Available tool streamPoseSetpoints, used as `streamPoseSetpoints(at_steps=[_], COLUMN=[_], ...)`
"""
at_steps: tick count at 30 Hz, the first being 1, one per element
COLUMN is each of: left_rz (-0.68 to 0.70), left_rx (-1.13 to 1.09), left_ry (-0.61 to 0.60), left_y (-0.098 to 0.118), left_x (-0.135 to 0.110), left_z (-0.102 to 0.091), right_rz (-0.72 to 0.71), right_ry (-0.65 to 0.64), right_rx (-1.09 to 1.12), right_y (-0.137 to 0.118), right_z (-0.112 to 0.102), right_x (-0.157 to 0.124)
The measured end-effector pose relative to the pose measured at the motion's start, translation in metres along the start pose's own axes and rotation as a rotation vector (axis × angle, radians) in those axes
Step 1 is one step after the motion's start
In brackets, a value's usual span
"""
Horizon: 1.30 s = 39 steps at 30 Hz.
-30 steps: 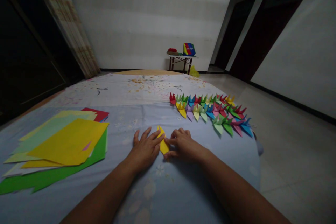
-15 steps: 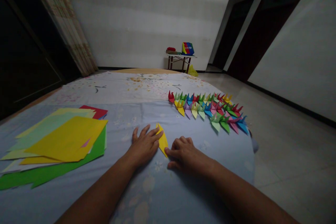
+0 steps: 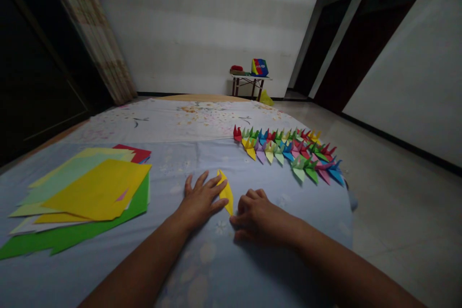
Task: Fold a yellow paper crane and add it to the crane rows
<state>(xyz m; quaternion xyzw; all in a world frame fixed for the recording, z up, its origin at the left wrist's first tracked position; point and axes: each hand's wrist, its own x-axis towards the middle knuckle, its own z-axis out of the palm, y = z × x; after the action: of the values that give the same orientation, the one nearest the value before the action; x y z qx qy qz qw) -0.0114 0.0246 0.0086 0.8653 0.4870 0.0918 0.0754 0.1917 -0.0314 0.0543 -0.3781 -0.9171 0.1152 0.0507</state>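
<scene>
A small folded yellow paper (image 3: 225, 192) lies on the pale blue sheet between my hands. My left hand (image 3: 200, 200) rests flat with its fingers spread, the fingertips pressing the paper's left edge. My right hand (image 3: 254, 215) is curled with the fingers tucked under, its knuckles down on the sheet just right of the paper's lower tip. Whether it pinches the paper is hidden.
A loose stack of coloured paper sheets (image 3: 90, 191), yellow on top, lies at the left. Several rows of folded paper cranes (image 3: 288, 152) in many colours sit at the right. The bed's edge (image 3: 349, 202) drops to a tiled floor. A small table (image 3: 250, 83) stands by the far wall.
My right hand has slid down along the yellow paper toward its lower tip. My left hand has stayed flat on the paper's left side.
</scene>
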Motion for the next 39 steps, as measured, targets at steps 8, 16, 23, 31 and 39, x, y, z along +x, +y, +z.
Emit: streamPoseSetpoints(at_steps=[8,16,23,31,39], left_rz=[-0.005,-0.047,-0.257,-0.187,-0.179], left_rx=[0.046,0.08,0.107,0.002,-0.022], left_ry=[-0.009,-0.013,0.249,0.32,0.304], left_y=[0.005,0.006,-0.01,0.006,0.012], left_x=[-0.001,-0.001,-0.001,0.0,0.0], left_z=[-0.004,-0.004,-0.009,-0.016,-0.012], right_rz=[0.184,0.263,0.248,0.223,0.282], right_ry=[0.254,0.277,0.277,0.365,0.399], right_rx=[0.077,0.12,0.071,0.106,0.142], right_y=[0.025,0.045,0.043,0.048,0.043], right_z=[0.002,0.035,0.036,0.036,0.032], right_x=[0.048,0.059,0.058,0.06,0.059])
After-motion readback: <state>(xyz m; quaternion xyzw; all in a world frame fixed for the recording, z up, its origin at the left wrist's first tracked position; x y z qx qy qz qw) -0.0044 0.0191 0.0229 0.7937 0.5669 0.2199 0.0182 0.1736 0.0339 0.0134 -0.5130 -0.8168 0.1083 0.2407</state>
